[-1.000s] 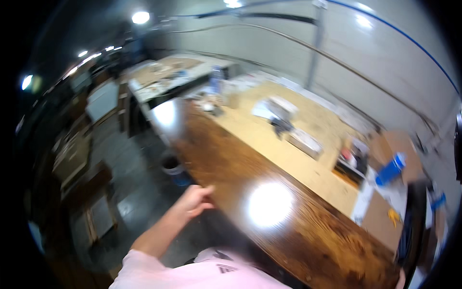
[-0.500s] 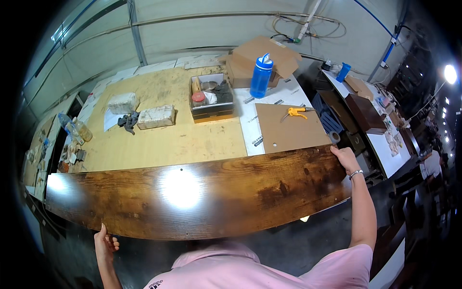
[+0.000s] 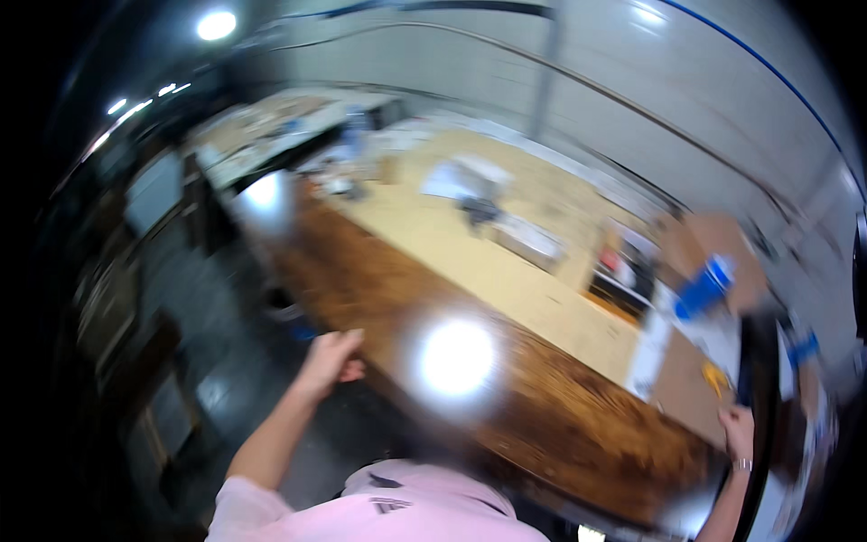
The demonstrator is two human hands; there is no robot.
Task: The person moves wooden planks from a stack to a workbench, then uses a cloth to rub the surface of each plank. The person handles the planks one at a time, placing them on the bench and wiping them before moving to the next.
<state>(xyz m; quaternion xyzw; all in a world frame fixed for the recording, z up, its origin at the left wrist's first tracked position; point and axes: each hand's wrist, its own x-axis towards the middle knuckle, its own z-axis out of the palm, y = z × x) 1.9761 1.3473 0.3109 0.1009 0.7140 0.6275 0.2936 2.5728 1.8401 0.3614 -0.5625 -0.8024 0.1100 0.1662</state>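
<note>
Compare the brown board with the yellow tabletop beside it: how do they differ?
The board is dark brown; the tabletop is pale yellow. The board is glossy, with bright glare; the tabletop looks dull. The board is a narrow strip; the tabletop is broader. Both are flat.

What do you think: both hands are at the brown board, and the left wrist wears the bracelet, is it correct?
The wrist is wrong: the head view shows the bracelet on the right wrist. The left hand and right hand are at the brown board.
</note>
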